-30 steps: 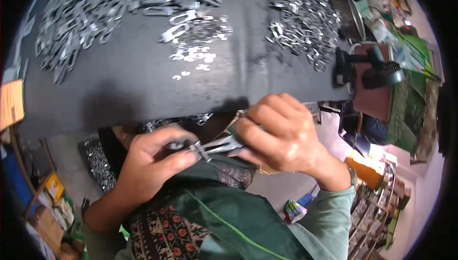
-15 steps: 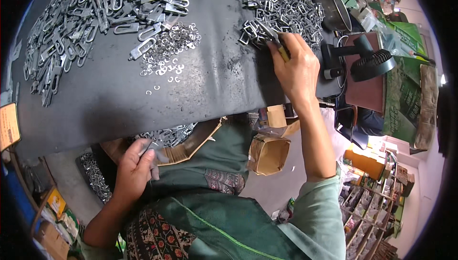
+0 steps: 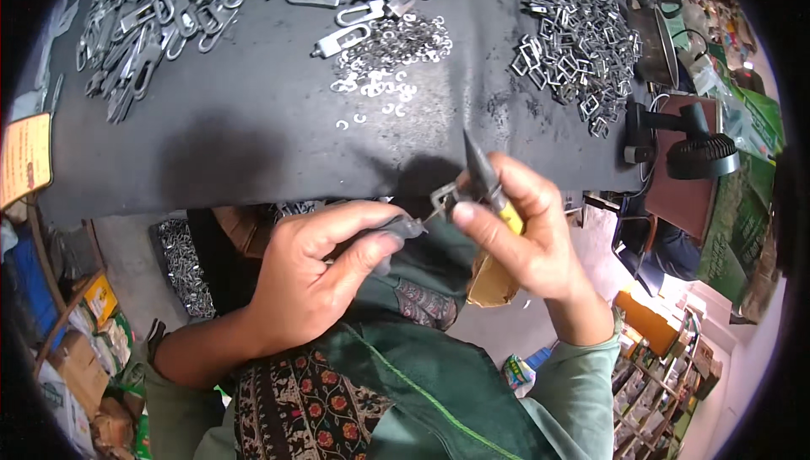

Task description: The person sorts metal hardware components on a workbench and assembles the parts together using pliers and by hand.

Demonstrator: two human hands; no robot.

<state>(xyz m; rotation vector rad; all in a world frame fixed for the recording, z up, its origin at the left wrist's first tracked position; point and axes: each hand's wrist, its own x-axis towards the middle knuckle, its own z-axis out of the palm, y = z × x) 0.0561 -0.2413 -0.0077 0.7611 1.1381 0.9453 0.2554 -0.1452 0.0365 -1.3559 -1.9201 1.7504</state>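
Both hands are close together just off the table's near edge. My left hand (image 3: pixel 325 270) pinches a small grey metal part (image 3: pixel 405 226) with a thin pin pointing at the right hand; the fingers hide most of it. In my right hand (image 3: pixel 536 236) are pliers (image 3: pixel 479 165) with dark pointed jaws and a yellow handle, jaws tipped up and away. The same thumb and fingertip pinch a small rectangular metal frame (image 3: pixel 442 199) beside the pin. Whether pin and frame touch, I cannot tell.
On the dark table (image 3: pixel 278 106) lie a pile of slotted metal pieces (image 3: pixel 156 9), a heap of small C-shaped clips (image 3: pixel 375 80) and a pile of rectangular frames (image 3: pixel 574 47). A small black fan (image 3: pixel 700 156) stands right. Below are a cardboard box (image 3: pixel 492 283) and a parts-filled tray (image 3: pixel 186 266).
My right hand has come back from the frame pile with the pliers and now holds a frame too. My left hand has risen from the lap-level box toward it, metal part in its fingers.
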